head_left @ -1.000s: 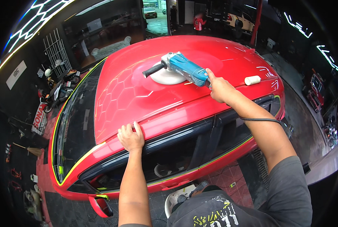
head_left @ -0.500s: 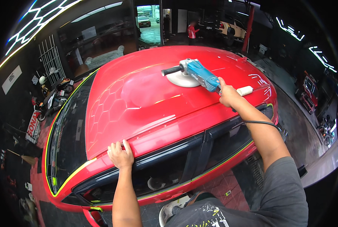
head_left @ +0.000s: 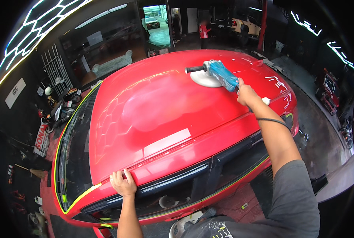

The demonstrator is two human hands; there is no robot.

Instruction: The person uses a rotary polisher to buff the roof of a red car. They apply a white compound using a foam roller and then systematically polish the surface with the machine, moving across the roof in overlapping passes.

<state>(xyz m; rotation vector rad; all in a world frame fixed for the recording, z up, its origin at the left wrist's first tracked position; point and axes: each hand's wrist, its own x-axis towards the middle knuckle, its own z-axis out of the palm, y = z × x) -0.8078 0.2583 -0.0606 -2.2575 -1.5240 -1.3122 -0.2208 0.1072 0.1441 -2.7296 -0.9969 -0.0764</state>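
Note:
A blue and silver power polisher (head_left: 223,77) with a black side handle and a white round pad (head_left: 202,79) sits on the red car roof (head_left: 157,119), right of the middle. My right hand (head_left: 248,95) is closed around its rear grip, and a black cord (head_left: 274,120) trails past my forearm. A whitish hazy patch (head_left: 145,109) covers the paint left of the pad. At the near left, my left hand (head_left: 123,183) rests on the roof's edge above the side window, fingers laid on the paint and holding nothing. Partly hidden behind my right wrist lies a white bottle (head_left: 266,101).
Yellow-green masking tape (head_left: 83,197) lines the windshield and window trim. The side mirror (head_left: 102,231) juts out at the lower left. Motorcycles (head_left: 64,107) stand by the left wall. A person in red (head_left: 203,30) is at the far back, near a tan vehicle (head_left: 245,27).
The polisher has moved right across the roof in my right hand, and the hazy patch beside it shows wider. My left hand stays on the roof's edge. The whole view has shifted slightly.

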